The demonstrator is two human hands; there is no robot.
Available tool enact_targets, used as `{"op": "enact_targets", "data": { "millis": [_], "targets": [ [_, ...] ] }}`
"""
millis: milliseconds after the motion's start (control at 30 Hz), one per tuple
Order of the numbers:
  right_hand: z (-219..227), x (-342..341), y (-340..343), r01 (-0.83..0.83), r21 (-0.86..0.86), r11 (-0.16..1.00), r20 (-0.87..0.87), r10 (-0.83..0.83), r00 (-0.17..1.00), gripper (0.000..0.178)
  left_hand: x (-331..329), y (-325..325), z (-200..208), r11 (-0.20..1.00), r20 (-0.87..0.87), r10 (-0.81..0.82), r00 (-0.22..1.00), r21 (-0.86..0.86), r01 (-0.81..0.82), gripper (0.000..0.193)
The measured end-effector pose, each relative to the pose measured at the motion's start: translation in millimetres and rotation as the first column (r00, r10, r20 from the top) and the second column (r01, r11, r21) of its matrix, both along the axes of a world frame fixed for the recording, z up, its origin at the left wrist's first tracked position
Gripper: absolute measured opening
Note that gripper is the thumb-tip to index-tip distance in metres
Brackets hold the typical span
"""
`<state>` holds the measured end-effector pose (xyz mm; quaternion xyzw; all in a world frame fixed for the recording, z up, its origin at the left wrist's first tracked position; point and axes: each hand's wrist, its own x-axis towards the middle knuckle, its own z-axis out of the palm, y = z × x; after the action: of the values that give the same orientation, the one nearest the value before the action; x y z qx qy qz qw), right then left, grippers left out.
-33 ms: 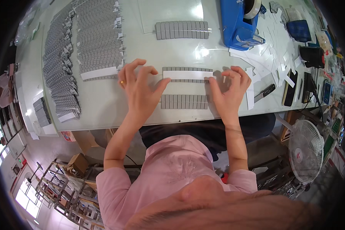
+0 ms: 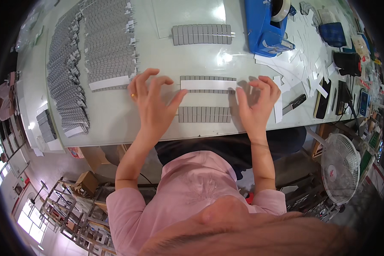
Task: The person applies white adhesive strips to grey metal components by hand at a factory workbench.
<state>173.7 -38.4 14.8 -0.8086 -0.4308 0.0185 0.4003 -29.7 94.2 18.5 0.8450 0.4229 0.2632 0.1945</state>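
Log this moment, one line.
left hand: open, thumb near left end of white strip | right hand: open, thumb near its right end | white strip: atop middle grey segmented row | blue tape dispenser: beyond right hand

Short-sleeved top (image 2: 187, 175), one: pale pink, soft-looking fabric, lightly creased. Chest motif (image 2: 208, 186), one: fine lines spreading outward with small glinting specks; too indistinct to identify further. Left sleeve (image 2: 124, 209) and right sleeve (image 2: 270, 201): matching pink, loose cut, ending above the elbow. Lower garment (image 2: 181, 149), one: black or very dark, plain; type unclear. Finger ring (image 2: 133, 95), one: gold-coloured, narrow band, worn on the left hand (image 2: 152, 102). Right hand (image 2: 259, 104): bare. Hair (image 2: 264, 232): blurred, at lower edge.
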Motion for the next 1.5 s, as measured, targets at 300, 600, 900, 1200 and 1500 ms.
{"op": "enact_targets", "data": {
  "millis": [300, 600, 900, 1200, 1500],
  "targets": [
    [6, -11, -8, -0.254, -0.151, 0.955, 0.161, 0.277, 0.947, 0.033, -9, -26, 9, 0.964, -0.194, -0.239, 0.951, 0.073, 0.257, 0.038],
    [3, -9, 32, -0.425, -0.198, 0.883, 0.143, 0.455, 0.879, 0.041, 19, -10, 6, 0.949, -0.284, -0.301, 0.91, 0.001, 0.314, 0.046],
    [5, -6, 27, -0.424, -0.203, 0.883, 0.118, 0.452, 0.884, 0.045, 18, -10, 4, 0.947, -0.3, -0.307, 0.903, -0.006, 0.32, 0.045],
    [9, 10, -21, -0.147, -0.216, 0.965, 0.064, 0.165, 0.984, 0.042, -23, -7, 11, 0.962, -0.301, -0.23, 0.925, 0.075, 0.264, 0.044],
    [10, -42, -12, -0.271, -0.226, 0.936, 0.119, 0.303, 0.945, 0.045, -25, -12, 6, 0.955, -0.301, -0.254, 0.919, 0.076, 0.288, 0.043]
  ]
}}
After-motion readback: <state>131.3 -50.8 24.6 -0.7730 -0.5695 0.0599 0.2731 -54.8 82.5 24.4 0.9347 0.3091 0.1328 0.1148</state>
